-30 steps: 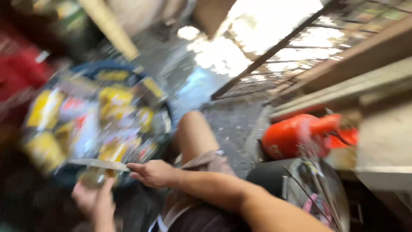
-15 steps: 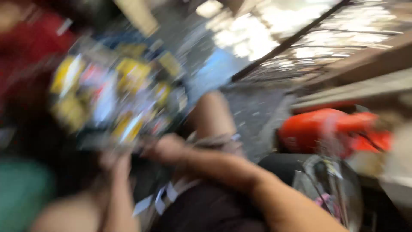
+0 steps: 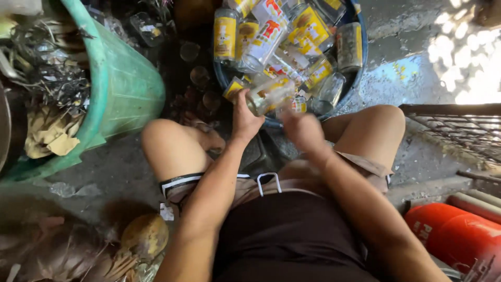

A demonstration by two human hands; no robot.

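Green bin (image 3: 125, 89): standing at far left, tilted, its mouth crammed with dry leaves and twigs.
Husk pile (image 3: 57, 256): lying near left on the ground, with a round brownish coconut (image 3: 145, 236) just beside it.
Loose jars (image 3: 201, 75): sitting in shadow between the green bin and the blue basin, mouths up; count unclear.
Left hand (image 3: 244, 121): gripping a clear glass jar (image 3: 270, 95) by its lower end, fingers wrapped round it. The jar is lying on its side, raised just over the near rim of the basin, between the person's knees.
Right hand (image 3: 301, 130): hovering just right of the jar, blurred; cannot tell whether it is touching the glass or how wide the fingers are standing.
Blue basin (image 3: 362, 57): sitting far centre on wet ground, heaped with glass jars (image 3: 292, 36) bearing yellow and red labels, lying at all angles.
Person: sitting low, knees spread, dark shirt and brown shorts showing.
Wire grate (image 3: 459, 133): lying at right, past the right knee.
Red cylinder (image 3: 459, 240): lying at near right, partly cut off by the frame.
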